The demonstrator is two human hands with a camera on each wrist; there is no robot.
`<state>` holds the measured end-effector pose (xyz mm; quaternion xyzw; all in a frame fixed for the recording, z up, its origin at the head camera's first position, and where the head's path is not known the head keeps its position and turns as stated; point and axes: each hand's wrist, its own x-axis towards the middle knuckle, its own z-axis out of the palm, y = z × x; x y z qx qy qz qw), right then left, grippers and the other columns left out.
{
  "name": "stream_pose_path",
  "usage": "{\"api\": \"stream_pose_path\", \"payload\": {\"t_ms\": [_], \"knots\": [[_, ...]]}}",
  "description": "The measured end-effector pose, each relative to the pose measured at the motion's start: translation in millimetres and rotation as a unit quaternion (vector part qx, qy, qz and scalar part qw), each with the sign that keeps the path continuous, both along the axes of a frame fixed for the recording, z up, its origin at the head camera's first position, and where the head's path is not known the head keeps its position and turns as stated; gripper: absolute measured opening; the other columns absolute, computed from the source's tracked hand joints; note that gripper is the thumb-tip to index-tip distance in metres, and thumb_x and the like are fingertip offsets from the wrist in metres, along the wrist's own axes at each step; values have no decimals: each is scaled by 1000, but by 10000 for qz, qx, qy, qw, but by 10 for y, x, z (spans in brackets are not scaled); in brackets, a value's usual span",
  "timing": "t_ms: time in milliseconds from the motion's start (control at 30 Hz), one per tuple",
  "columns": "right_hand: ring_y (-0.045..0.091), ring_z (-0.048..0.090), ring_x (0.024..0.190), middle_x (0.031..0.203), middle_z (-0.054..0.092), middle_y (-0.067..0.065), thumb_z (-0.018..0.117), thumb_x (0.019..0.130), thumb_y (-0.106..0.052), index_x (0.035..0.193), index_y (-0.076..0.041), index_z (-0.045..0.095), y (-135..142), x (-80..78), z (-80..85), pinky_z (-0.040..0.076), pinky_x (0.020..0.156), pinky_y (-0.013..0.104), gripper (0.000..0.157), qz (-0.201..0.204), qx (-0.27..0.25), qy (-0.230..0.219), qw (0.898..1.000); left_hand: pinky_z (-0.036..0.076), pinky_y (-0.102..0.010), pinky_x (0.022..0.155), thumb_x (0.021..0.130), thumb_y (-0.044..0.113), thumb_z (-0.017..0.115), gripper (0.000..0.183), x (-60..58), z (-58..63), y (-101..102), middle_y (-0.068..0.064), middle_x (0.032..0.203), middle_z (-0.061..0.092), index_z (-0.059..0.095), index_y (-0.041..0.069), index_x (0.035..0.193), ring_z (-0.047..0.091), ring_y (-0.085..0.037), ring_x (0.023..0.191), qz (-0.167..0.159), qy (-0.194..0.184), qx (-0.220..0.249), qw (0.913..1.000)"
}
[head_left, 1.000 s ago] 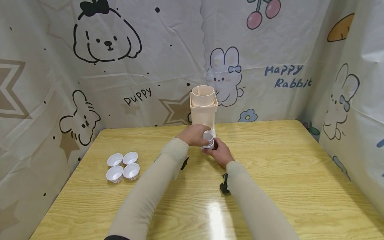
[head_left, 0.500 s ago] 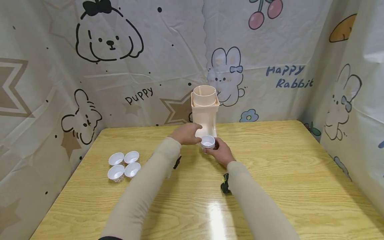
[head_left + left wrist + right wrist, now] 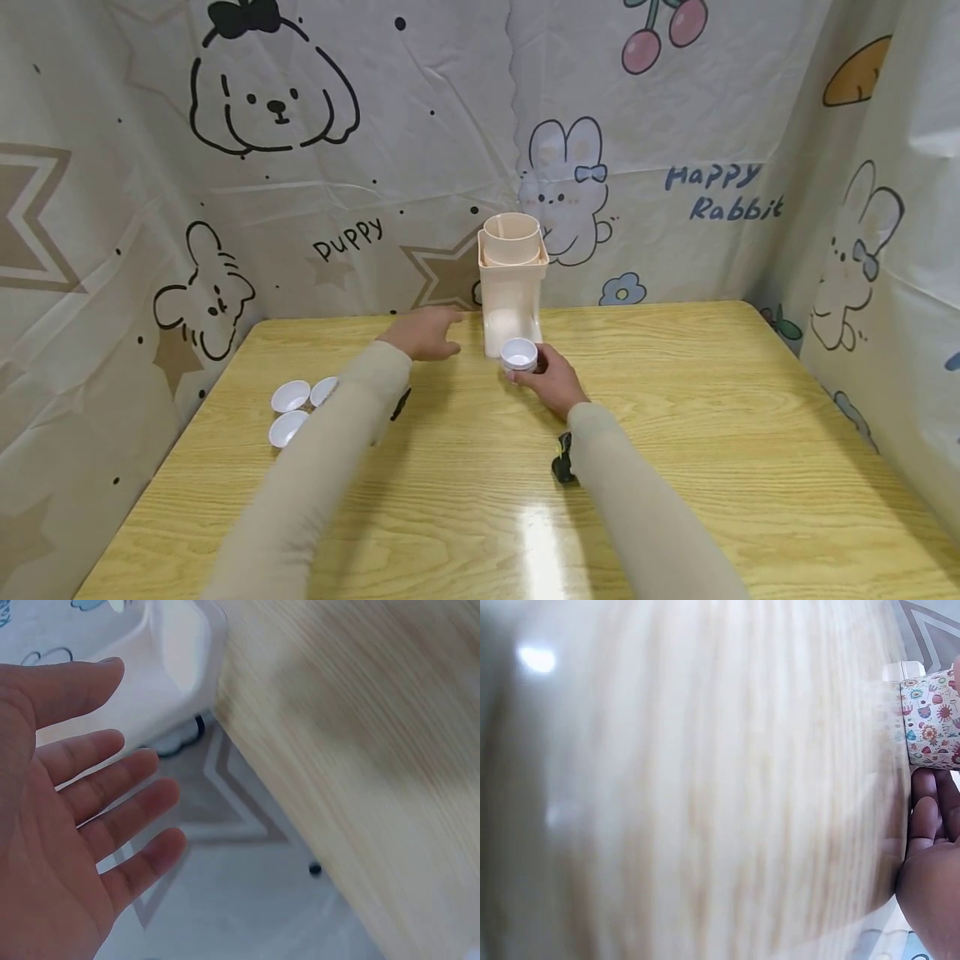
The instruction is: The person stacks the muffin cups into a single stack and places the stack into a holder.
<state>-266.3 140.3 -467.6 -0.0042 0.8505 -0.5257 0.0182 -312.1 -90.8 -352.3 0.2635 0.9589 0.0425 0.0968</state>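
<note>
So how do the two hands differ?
The left hand holds nothing, its fingers loosely extended; the right hand curls around at least one flower-patterned cup. The left hand is left of the peach holder; the right hand is front-right of it. Both emerge from beige sleeves.

Creased off-white sheeting (image 3: 450,83) printed with cartoons hangs behind and along both sides of a glossy yellow wood-grain table (image 3: 697,400) with rounded far corners. The back stretch carries a black-outlined puppy (image 3: 274,108), pink cherries (image 3: 641,52), a white rabbit (image 3: 566,200) and blue "Happy Rabbit" lettering (image 3: 712,176). A white streak of reflected light (image 3: 543,550) lies on the table's near part.
</note>
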Motion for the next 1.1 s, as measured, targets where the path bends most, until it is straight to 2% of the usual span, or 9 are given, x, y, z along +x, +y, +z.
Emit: {"api": "stream_pose_path", "payload": {"t_ms": [133, 300, 367, 533, 733, 800, 900, 1100], "knots": [[31, 54, 128, 141, 56, 17, 77, 87, -26, 142, -6, 46, 3, -8, -27, 44, 109, 47, 66, 11, -11, -79, 10000, 41, -48, 114, 95, 27, 61, 58, 30, 69, -257, -14, 150, 50, 47, 4, 146, 48, -34, 138, 84, 17, -55, 9999], [31, 54, 127, 141, 55, 17, 76, 88, -27, 143, -7, 46, 26, -18, -54, 44, 108, 47, 66, -4, 7, -134, 9999, 40, -53, 113, 96, 28, 59, 59, 27, 140, -609, -18, 150, 49, 45, 3, 147, 47, -38, 138, 356, -65, -25, 9993], [31, 54, 126, 141, 55, 16, 76, 88, -27, 143, -7, 46, 21, -19, -55, 44, 108, 47, 66, 12, 23, -143, 9999, 40, -55, 113, 96, 28, 58, 59, 22, 168, -786, -19, 150, 49, 44, 3, 148, 47, -40, 138, 523, -32, 11, 9986], [31, 53, 128, 142, 54, 16, 76, 88, -26, 144, -7, 45, 5, -23, -43, 44, 109, 46, 67, 47, -7, -154, 9999, 40, -58, 110, 95, 22, 58, 56, 57, 223, -1260, -28, 145, 50, 46, -6, 142, 47, -46, 134, 720, 108, 111, 9973], [32, 53, 129, 142, 54, 17, 76, 88, -27, 144, -6, 44, 4, -42, -36, 42, 110, 48, 67, 47, 42, -89, 9999, 45, -61, 102, 93, 27, 57, 59, 180, 191, -1777, -30, 141, 52, 48, -7, 140, 52, -49, 126, 1422, 64, -415, 9889], [32, 53, 129, 142, 54, 17, 76, 88, -27, 144, -6, 44, 6, -43, -34, 42, 110, 48, 67, 44, 65, -81, 9999, 45, -61, 102, 93, 28, 56, 61, 215, 149, -1905, -31, 141, 51, 47, -8, 141, 52, -49, 126, 1614, -60, -539, 9854], [32, 53, 128, 142, 54, 17, 76, 88, -27, 143, -6, 44, 2, -38, -30, 43, 110, 47, 67, 55, 57, -109, 9999, 45, -60, 102, 92, 28, 57, 65, 260, 90, -2031, -33, 141, 50, 45, -12, 141, 51, -50, 127, 1723, -326, -537, 9830], [31, 53, 128, 142, 54, 17, 76, 87, -27, 143, -6, 45, -10, -15, -15, 42, 111, 47, 67, 32, 11, -142, 9999, 47, -58, 102, 92, 29, 61, 69, 312, 31, -2107, -38, 142, 46, 41, -16, 141, 49, -52, 127, 1768, -1172, -226, 9770]]}}
